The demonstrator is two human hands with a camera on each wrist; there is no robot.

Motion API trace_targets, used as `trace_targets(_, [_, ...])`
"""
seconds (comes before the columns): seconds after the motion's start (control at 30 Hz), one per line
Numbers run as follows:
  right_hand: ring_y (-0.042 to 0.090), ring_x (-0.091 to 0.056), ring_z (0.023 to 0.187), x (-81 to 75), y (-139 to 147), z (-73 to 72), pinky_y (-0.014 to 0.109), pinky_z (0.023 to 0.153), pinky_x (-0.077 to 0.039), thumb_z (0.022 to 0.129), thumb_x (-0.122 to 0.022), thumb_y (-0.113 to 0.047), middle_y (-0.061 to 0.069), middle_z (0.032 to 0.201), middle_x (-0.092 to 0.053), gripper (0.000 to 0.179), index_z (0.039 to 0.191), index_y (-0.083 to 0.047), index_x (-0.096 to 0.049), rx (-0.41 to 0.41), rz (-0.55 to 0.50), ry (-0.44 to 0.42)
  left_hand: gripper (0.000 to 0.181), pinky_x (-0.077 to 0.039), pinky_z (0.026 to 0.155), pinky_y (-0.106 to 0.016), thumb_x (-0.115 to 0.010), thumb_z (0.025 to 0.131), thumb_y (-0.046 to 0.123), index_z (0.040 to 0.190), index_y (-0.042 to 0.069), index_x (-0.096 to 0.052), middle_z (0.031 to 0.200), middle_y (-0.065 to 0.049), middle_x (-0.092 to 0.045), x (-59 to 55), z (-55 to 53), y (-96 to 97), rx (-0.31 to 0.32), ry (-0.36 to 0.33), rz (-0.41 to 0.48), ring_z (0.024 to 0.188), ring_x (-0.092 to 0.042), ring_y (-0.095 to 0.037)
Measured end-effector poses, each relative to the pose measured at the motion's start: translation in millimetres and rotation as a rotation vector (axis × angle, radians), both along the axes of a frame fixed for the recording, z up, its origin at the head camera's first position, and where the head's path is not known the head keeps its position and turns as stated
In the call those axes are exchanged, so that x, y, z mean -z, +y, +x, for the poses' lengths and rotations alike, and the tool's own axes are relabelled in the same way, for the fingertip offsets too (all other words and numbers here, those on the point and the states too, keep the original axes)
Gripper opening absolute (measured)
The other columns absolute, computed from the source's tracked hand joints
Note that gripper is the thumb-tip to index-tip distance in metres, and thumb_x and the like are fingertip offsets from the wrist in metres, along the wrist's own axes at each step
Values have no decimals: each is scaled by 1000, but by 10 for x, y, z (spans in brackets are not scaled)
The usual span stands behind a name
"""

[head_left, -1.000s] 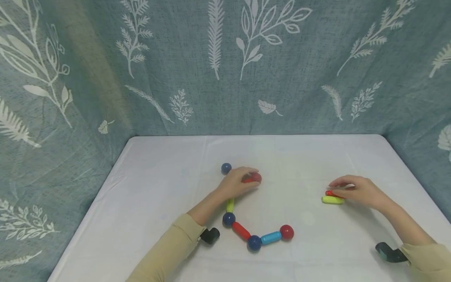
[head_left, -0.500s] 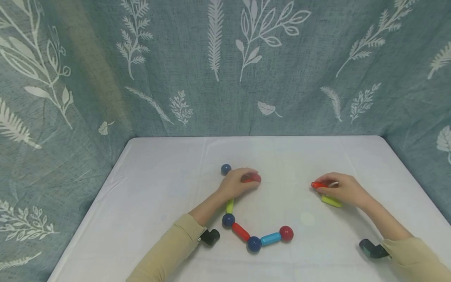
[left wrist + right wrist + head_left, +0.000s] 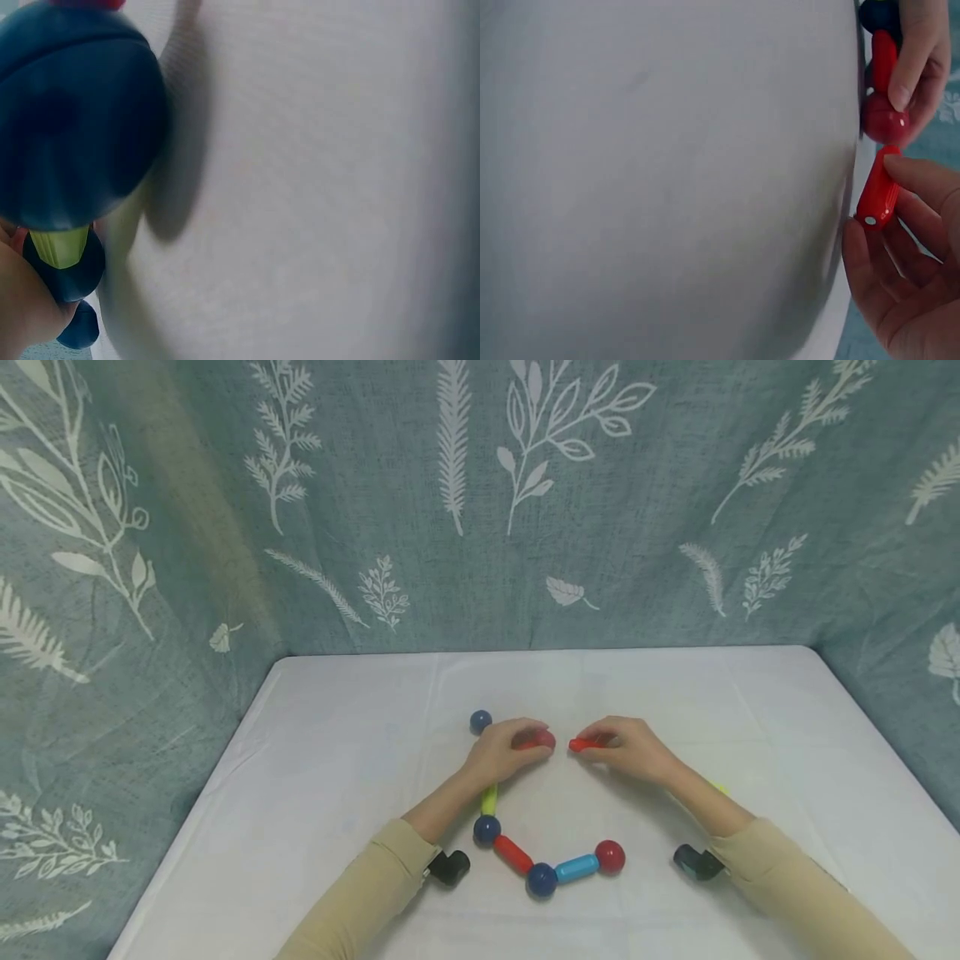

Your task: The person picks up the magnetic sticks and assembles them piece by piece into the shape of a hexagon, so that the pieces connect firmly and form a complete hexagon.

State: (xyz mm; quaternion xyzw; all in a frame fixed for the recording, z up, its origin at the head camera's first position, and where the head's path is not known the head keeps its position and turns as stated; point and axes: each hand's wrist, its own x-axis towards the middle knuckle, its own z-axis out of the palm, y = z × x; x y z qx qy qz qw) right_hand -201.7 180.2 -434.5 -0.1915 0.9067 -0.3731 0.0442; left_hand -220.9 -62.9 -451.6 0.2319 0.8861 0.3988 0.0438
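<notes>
My left hand (image 3: 504,750) grips a red ball (image 3: 545,740) between thumb and fingers. A red rod (image 3: 884,60) joins that ball to a dark blue ball in the right wrist view. My right hand (image 3: 628,748) pinches a loose short red rod (image 3: 582,745), with a small pale spot near its lower end in the right wrist view. The rod's tip is close to the red ball; I cannot tell whether they touch. Below the left hand run a yellow-green rod (image 3: 489,799) and a blue ball (image 3: 487,830). The left hand hides part of the chain.
The chain continues with a red rod (image 3: 513,854), a blue ball (image 3: 542,880), a light blue rod (image 3: 577,867) and a red ball (image 3: 610,857). Another blue ball (image 3: 481,721) lies beyond the left hand. A yellow-green rod (image 3: 720,788) is mostly hidden behind the right forearm.
My right hand has picked up the red rod from beside the loose yellow-green one and carried it left, close to the left hand. The left hand has stayed in place.
</notes>
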Motion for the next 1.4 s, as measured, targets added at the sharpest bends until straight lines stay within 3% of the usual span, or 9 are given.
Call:
trace_targets(0.47, [21, -65, 93, 17, -199, -44, 37, 80, -54, 88, -72, -11, 5, 102, -70, 22, 109, -6, -72, -59, -1, 73, 38, -43, 101, -38, -73, 88, 26, 123, 14, -67, 120, -1, -68, -2, 4, -4, -1, -5, 8, 119, -57, -20])
trace_targets(0.67, [22, -64, 93, 19, -202, -41, 39, 81, -54, 88, -72, -12, 6, 102, -69, 23, 110, -6, -71, -47, 12, 59, 38, -43, 101, -39, -73, 88, 27, 124, 14, -66, 121, -2, -67, -7, 25, -18, -9, 0, 1, 119, -57, -21])
trace_targets(0.97, [23, -64, 97, 54, -146, -24, 44, 86, -53, 87, -73, -13, 5, 105, -69, 25, 110, -7, -70, -13, 27, 16, 37, -47, 95, -38, -72, 88, 29, 122, 15, -66, 119, -1, -67, -42, 133, -85, -67, 32, -53, 114, -60, -20])
trace_targets(1.13, [22, -64, 96, 78, -166, -32, 43, 86, -53, 87, -73, -13, 5, 104, -70, 24, 110, -7, -71, -30, -1, 18, 38, -50, 89, -35, -72, 89, 31, 123, 15, -65, 116, -1, -67, -73, 203, -119, -95, 63, -132, 107, -61, -19])
trace_targets(1.23, [22, -64, 95, 90, -187, -41, 43, 85, -53, 87, -73, -12, 5, 104, -70, 24, 110, -7, -71, -44, -10, 30, 43, -51, 88, -34, -72, 88, 32, 126, 15, -63, 117, -2, -65, -96, 205, -127, -73, 96, -176, 106, -60, -18])
trace_targets(1.4, [23, -65, 97, 85, -236, -65, 42, 86, -53, 87, -72, -10, 5, 105, -70, 23, 110, -7, -71, -72, -26, 34, 45, -49, 92, -35, -72, 88, 32, 126, 11, -62, 119, -4, -65, -126, 140, -150, 30, 153, -190, 109, -59, -20])
